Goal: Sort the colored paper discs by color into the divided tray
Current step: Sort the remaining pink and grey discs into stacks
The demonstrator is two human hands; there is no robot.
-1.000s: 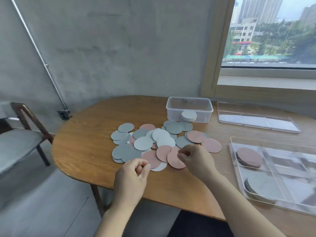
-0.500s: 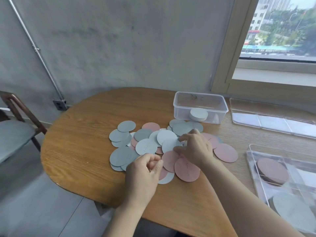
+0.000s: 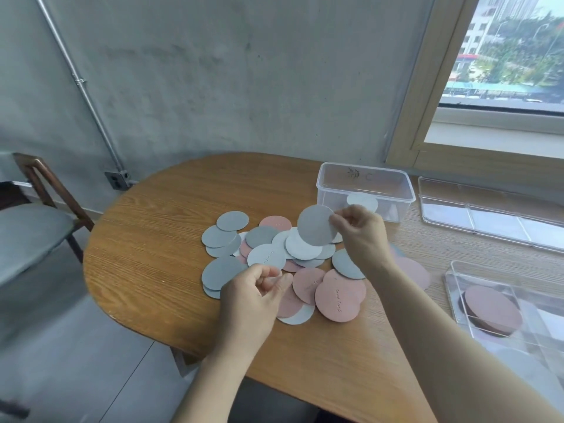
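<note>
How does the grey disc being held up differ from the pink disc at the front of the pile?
The grey disc is raised and tilted, pinched by the right hand; the pink disc lies flat on the table. The pink disc bears writing; the grey disc looks blank. Both are round.

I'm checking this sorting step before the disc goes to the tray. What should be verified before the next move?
1. Right hand pinches grey disc: ok.
2. Disc held clear above the pile: ok.
3. Only one disc pinched: cannot tell.
4. Divided tray holds pink stack in one compartment: ok.
5. Grey compartment in view: cannot tell.
6. Left hand empty: cannot tell.
</note>
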